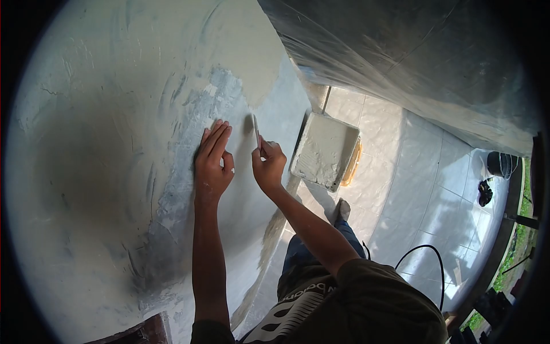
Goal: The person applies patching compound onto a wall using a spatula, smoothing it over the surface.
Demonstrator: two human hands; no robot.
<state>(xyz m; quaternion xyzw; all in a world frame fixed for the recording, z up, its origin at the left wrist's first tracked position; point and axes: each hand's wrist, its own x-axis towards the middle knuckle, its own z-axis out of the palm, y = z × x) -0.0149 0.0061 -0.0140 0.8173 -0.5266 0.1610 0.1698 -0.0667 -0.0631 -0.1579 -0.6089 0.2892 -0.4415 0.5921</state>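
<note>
My left hand (213, 163) rests against the plastered wall (137, 114), its fingers stretched upward and the thumb apart from them. To its right, my right hand (269, 166) is closed around a putty knife (255, 125). The blade shows nearly edge-on, close to the wall; whether it touches cannot be made out. A pale, smooth coat covers the wall above and left of my hands. Around them a bluish-grey patch (220, 92) with ragged edges shows. The knife's handle is mostly hidden in my fingers.
A rectangular tub (357, 137) of pale wet compound stands on the tiled floor (384, 149), right of the wall. Plastic sheeting (401, 51) hangs at the upper right. Farther off are a black bucket (499, 164) and a dark crumpled item (485, 193). My shoe (344, 210) is beside the tub.
</note>
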